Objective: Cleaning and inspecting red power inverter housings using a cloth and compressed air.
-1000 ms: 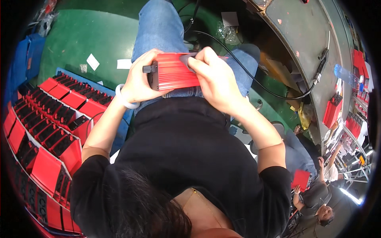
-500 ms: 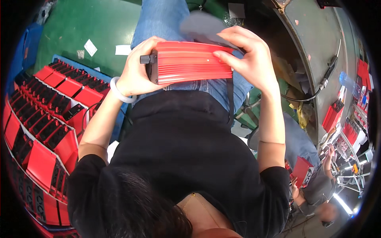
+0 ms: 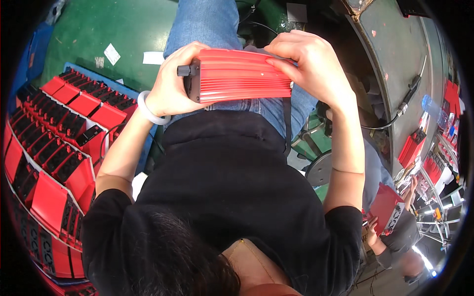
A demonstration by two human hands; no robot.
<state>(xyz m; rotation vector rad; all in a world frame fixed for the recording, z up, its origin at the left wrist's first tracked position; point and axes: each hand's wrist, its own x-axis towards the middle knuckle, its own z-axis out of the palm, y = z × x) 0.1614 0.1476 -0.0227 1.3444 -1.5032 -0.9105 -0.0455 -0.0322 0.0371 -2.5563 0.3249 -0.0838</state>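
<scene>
A red metal power inverter (image 3: 244, 76) with a ribbed side is held sideways above my lap. At its left end is a black end plate (image 3: 193, 81) with a black terminal knob (image 3: 184, 70) sticking out. My left hand (image 3: 173, 81), with a pale bracelet at the wrist, is wrapped round that end, most of its fingers hidden behind the case. At the upper right corner my right hand (image 3: 306, 61) is closed, thumb against the red surface and fingers curled over the far edge. What lies under those fingertips is hidden. A bit of something dark grey (image 3: 254, 49) shows behind the top edge.
Rows of similar red inverters (image 3: 54, 143) stand with dividers in a blue crate (image 3: 131, 96) to my left. Paper scraps (image 3: 112, 54) lie on the green floor. A grey metal bench (image 3: 395, 54) with a black cable is on my right. A co-worker's hand (image 3: 374, 232) holds a red case.
The dark grey blurred shape behind the inverter has dropped mostly out of sight. My right fingers have curled in closer to the top edge. The inverter has shifted slightly right.
</scene>
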